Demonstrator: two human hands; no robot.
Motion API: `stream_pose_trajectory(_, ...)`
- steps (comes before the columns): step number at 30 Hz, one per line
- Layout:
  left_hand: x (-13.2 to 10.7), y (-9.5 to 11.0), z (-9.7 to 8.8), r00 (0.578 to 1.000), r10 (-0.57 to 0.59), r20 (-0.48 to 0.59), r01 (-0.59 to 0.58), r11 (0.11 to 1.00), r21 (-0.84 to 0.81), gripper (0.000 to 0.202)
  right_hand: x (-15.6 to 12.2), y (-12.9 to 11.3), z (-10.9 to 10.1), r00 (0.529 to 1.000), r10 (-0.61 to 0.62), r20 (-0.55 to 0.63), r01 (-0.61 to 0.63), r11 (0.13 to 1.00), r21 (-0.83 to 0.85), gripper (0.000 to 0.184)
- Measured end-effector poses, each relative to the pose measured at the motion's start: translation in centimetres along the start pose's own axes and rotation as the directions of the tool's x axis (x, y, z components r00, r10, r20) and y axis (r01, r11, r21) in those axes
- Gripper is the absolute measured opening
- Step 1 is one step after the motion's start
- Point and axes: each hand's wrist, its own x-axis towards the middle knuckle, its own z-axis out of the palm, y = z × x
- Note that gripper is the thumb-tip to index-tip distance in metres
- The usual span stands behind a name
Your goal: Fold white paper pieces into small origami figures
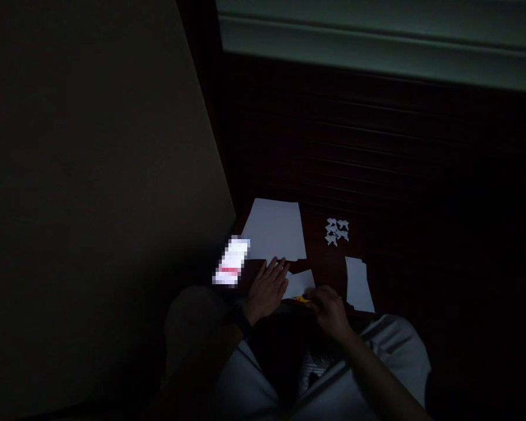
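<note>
Left hand [267, 287]: laid flat, fingers extended, beside paper scrap [301, 282].
Right hand [329, 308]: closed around yellow object [303, 299].
Behind: white sheet [275, 228].

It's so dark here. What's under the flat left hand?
The left hand lies flat on the dark tabletop, at the edge of a small white paper. Whatever its palm covers is hidden.

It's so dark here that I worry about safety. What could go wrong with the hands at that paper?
1. The left hand lies flat by the small paper piece, fingers close to the yellow tool in the right hand. If that tool has a blade, this dim light might lead to a nicked finger.
2. The lit phone seems to sit at the table edge beside the left hand; a nudge could knock it off.
</note>
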Motion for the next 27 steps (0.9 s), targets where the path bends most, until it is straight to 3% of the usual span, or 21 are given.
stream_pose_trajectory(27, -0.07, -0.30, 0.50, 1.000, -0.002, 0.009, 0.002, 0.999, -0.033, 0.046, -0.81, 0.02, -0.51, 0.999, 0.033, 0.005, -0.033, 0.996, 0.086, 0.017)
